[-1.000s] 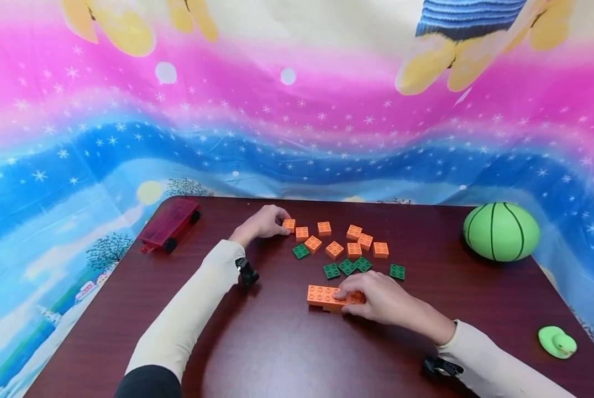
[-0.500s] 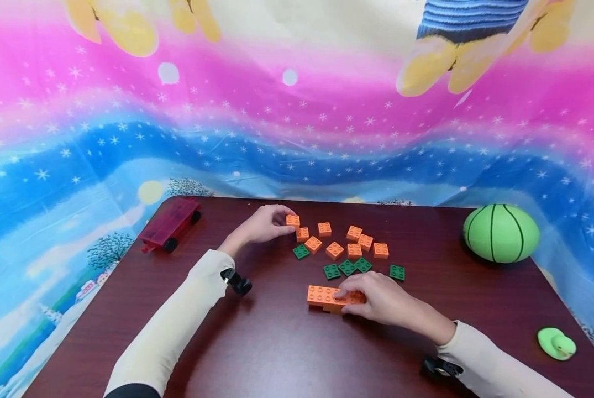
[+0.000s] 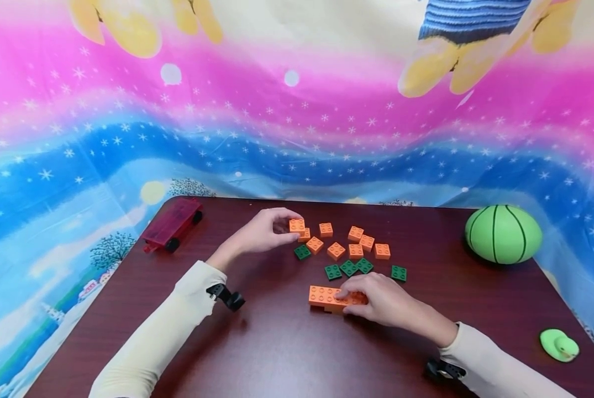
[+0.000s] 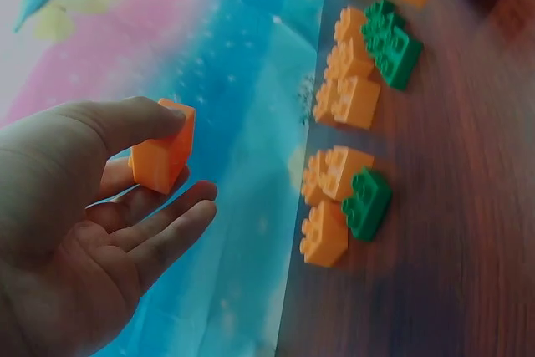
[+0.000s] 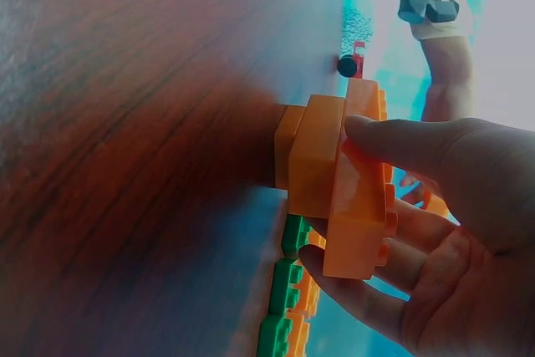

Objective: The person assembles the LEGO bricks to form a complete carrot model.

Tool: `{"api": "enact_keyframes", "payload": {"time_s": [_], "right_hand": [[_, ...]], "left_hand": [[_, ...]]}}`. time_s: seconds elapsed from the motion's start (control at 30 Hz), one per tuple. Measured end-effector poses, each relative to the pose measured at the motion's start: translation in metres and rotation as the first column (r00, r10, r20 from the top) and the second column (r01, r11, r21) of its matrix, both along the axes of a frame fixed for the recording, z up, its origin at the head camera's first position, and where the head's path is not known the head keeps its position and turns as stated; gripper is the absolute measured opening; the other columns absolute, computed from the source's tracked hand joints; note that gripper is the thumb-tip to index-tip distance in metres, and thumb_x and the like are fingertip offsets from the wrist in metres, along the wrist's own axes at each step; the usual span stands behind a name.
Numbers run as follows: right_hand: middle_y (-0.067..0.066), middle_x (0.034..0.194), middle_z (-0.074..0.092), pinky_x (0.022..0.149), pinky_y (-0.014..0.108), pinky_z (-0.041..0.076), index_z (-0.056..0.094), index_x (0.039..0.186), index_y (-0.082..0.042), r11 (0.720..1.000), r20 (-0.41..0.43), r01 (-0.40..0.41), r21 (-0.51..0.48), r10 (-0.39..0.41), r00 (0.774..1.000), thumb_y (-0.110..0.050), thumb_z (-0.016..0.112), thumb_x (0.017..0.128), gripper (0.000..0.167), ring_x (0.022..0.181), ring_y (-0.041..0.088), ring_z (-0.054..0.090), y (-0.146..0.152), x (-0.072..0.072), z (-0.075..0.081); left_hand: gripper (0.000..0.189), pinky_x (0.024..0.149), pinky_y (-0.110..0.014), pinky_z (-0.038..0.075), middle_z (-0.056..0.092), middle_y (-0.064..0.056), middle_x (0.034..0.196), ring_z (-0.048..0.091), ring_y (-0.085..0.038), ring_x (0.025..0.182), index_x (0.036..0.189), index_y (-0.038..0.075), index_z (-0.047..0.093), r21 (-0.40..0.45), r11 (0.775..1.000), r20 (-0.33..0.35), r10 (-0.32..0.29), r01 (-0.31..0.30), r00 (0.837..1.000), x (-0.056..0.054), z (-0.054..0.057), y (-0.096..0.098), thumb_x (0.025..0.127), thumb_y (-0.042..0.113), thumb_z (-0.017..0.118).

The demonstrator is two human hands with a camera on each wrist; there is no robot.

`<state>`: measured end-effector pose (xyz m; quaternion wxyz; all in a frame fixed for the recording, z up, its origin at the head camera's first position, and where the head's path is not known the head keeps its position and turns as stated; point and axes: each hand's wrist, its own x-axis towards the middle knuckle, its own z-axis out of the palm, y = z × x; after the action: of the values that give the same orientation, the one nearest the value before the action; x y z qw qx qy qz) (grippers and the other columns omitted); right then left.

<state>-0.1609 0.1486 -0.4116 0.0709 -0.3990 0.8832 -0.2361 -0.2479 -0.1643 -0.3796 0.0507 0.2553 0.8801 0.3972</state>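
Note:
My left hand (image 3: 264, 229) pinches a small square orange building brick (image 4: 163, 146) between thumb and fingers, lifted above the table at the left end of the loose bricks. In the left wrist view the other fingers spread loosely below it. My right hand (image 3: 378, 298) grips the right part of a stepped orange brick stack (image 3: 321, 296) standing on the table. The right wrist view shows a long brick (image 5: 359, 198) on top of narrower ones, with the thumb on one side and fingers on the other. Loose orange bricks (image 3: 336, 251) and flatter green bricks (image 3: 333, 272) lie beyond the stack.
A translucent red toy cart (image 3: 172, 224) with black wheels sits at the table's back left. At the back right is a green ball (image 3: 503, 234) with dark lines. A light green toy duck (image 3: 559, 345) lies near the right edge. A printed cloth hangs behind the table.
My left hand has lifted the small orange brick off the table and drawn it slightly right and nearer. My right hand and the stack stay put.

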Motion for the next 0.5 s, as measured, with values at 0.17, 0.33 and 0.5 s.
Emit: {"api": "enact_keyframes", "payload": {"time_s": [0.17,0.33,0.5], "right_hand": [[-0.009,0.106,0.077,0.076,0.026,0.056,0.077,0.109,-0.025,1.000,-0.015,0.011,0.023,-0.011,1.000,-0.024,0.080,0.091,0.018,0.093,0.007,0.069,-0.001,0.001,0.001],[-0.013,0.094,0.073,0.068,0.022,0.049,0.075,0.101,-0.026,0.999,-0.059,0.024,0.040,-0.021,0.998,-0.024,0.082,0.088,0.015,0.080,0.002,0.060,-0.004,0.001,0.003],[-0.014,0.092,0.074,0.066,0.021,0.050,0.073,0.094,-0.027,0.999,-0.066,0.027,0.032,-0.025,0.997,-0.024,0.083,0.088,0.012,0.079,0.002,0.063,-0.005,0.003,0.001]], "left_hand": [[0.039,0.095,-0.037,0.058,0.071,-0.005,0.120,0.071,-0.018,0.105,0.129,0.010,0.067,0.003,0.997,0.003,-0.074,0.074,0.997,0.015,0.005,0.008,0.092,0.017,0.077],[0.043,0.093,-0.035,0.059,0.071,-0.006,0.120,0.071,-0.017,0.104,0.132,0.007,0.065,0.013,0.992,0.025,-0.129,0.129,0.991,0.033,0.009,0.015,0.092,0.017,0.078],[0.045,0.095,-0.045,0.059,0.070,-0.005,0.128,0.071,-0.018,0.107,0.135,0.007,0.064,0.031,0.986,0.043,-0.167,0.165,0.985,0.047,0.013,0.017,0.093,0.019,0.077]]}}
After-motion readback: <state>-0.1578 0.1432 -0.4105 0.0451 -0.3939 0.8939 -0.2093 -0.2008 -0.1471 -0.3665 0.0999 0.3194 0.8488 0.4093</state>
